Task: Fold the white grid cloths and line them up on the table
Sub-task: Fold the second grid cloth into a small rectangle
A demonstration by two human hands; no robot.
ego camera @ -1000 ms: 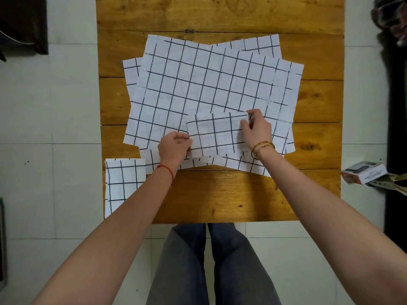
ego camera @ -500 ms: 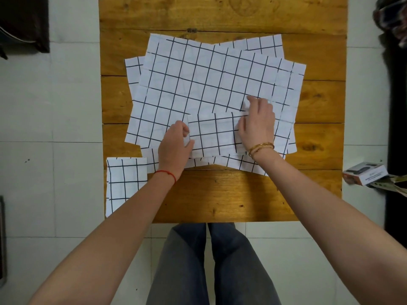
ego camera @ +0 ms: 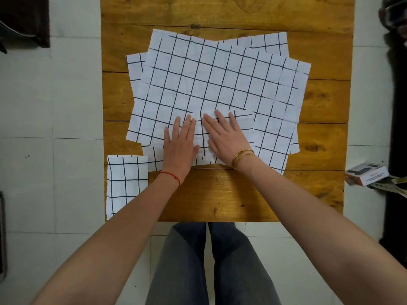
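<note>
folded grid cloth (ego camera: 242, 126) flat under both hands.

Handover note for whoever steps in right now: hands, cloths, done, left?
Left hand: flat, fingers straight, pressing the folded cloth.
Right hand: flat on the same cloth, beside the left.
That cloth lies on the near edge of the pile of unfolded grid cloths spread mid-table.
Done: one finished folded cloth at the table's near left corner.
Left: finish pressing this one, set it next to the finished one, then fold the pile's cloths, several at least, and line them up.
</note>
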